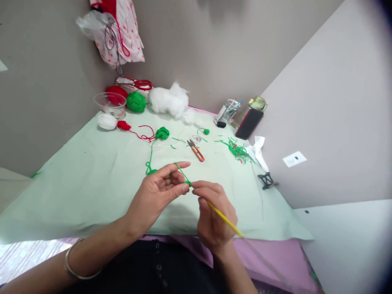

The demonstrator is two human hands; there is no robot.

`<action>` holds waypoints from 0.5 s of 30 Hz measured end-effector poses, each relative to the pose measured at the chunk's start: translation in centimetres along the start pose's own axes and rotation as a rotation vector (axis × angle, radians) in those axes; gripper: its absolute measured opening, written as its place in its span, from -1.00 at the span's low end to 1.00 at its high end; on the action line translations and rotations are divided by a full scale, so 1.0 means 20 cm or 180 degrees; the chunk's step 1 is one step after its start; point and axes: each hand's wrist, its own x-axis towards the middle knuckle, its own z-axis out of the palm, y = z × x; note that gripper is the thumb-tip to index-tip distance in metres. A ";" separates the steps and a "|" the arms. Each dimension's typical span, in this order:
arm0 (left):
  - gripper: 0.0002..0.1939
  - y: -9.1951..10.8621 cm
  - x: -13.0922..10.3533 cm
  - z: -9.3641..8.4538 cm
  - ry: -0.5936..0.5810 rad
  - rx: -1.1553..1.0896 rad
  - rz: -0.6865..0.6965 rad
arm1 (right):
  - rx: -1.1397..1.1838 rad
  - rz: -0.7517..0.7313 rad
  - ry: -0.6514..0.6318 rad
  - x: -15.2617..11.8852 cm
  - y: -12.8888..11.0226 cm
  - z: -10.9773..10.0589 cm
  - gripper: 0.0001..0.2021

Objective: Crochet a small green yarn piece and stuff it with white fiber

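From my head view, my left hand [153, 192] pinches the green yarn [189, 183] between thumb and a bent finger, its index finger stretched out with the strand over it. My right hand [216, 214] is curled closed round a thin yellow tool [226, 220], fingertips meeting the yarn above the table [107, 183], towards its front edge. Orange snips [197, 152] lie mid-table, green scraps [238, 152] near the right edge, white stuffing [170, 100] by the back edge, a phone [249, 123] near the back right corner

Grey walls [208, 53] meet behind a cloth-covered table [104, 179].
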 end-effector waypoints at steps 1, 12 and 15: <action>-0.56 -0.01 0.00 0.01 0.0054 -0.0098 -0.0014 | -0.0271 -0.0218 0.0044 -0.02 0.01 0.03 -0.75; -0.60 0.02 0.02 0.00 -0.0206 -0.1149 -0.0813 | 0.1385 0.1229 0.0725 0.03 0.01 0.04 -0.78; -0.58 0.02 0.02 0.02 -0.0240 -0.0997 -0.0672 | 0.1354 0.1318 0.0562 0.03 0.00 0.05 -0.80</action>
